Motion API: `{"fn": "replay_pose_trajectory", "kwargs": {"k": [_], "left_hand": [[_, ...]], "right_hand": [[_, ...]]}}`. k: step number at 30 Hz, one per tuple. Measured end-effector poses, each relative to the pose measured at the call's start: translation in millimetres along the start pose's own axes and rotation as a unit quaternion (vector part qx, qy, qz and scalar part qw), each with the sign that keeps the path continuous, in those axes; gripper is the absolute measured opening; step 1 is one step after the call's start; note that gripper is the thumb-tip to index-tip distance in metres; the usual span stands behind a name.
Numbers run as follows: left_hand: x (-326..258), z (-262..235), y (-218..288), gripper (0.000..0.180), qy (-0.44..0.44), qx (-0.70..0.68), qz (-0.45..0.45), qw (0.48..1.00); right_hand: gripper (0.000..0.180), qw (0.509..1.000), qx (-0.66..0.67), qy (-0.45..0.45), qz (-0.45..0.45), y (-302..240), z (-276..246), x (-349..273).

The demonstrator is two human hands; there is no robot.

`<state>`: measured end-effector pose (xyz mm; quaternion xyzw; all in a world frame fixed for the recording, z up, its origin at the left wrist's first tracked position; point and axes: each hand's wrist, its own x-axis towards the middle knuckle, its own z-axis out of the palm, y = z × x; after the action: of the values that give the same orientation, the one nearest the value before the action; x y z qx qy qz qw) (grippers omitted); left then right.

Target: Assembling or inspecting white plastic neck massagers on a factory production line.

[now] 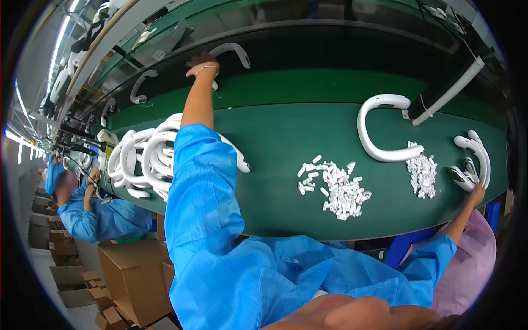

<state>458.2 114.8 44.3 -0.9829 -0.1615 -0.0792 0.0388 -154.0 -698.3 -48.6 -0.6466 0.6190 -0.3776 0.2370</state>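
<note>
My left arm stretches far out over the green bench. My left hand (202, 65) is closed round a white C-shaped neckband casing (235, 50) on the dark belt; its fingers are partly hidden behind the hand. Down at the right end of the bench, my right hand (477, 193) grips the lower end of a curved white casing (480, 151). Shorter pieces with dark insets (465, 175) lie within that curve. Beside it sits a small heap of little white plastic parts (422, 175), touched by the end of another C-shaped casing (366, 129).
A pile of white ring-like casings (135, 159) covers the bench's left part. Small white parts (344, 190) lie heaped mid-bench. More casings (140, 88) rest along the belt. A slanted white bar (451, 91) stands at right. A co-worker in blue (99, 217) sits left, near cardboard boxes (135, 275).
</note>
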Motion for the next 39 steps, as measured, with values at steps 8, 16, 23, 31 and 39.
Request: {"fn": "replay_pose_trajectory", "kwargs": {"k": [8, 16, 23, 31, 39], "left_hand": [[126.2, 122.1, -46.7, 0.057, -0.045, -0.026, 0.15, 0.987], [110.5, 104.8, -25.4, 0.024, -0.292, -0.291, 0.058, 0.909], [-92.0, -15.8, 11.2, 0.057, -0.496, -0.607, 0.166, 0.599], [-308.4, -74.0, 39.0, 0.049, -0.497, -0.623, 0.192, 0.573], [-405.3, -61.5, 45.9, 0.041, -0.659, -0.642, 0.106, 0.377]], "right_hand": [[0.062, 0.951, 0.306, 0.009, 0.037, 17.1, -2.2, -87.1], [0.023, 0.922, 0.034, -0.166, -0.349, -109.7, 6.2, -283.0], [0.018, 0.839, -0.153, -0.171, -0.493, -132.3, 35.1, -304.3], [0.01, 0.868, 0.056, -0.092, -0.485, -123.4, 20.9, -308.4], [0.012, 0.728, 0.496, -0.473, 0.017, -181.3, -28.5, -414.8]]}}
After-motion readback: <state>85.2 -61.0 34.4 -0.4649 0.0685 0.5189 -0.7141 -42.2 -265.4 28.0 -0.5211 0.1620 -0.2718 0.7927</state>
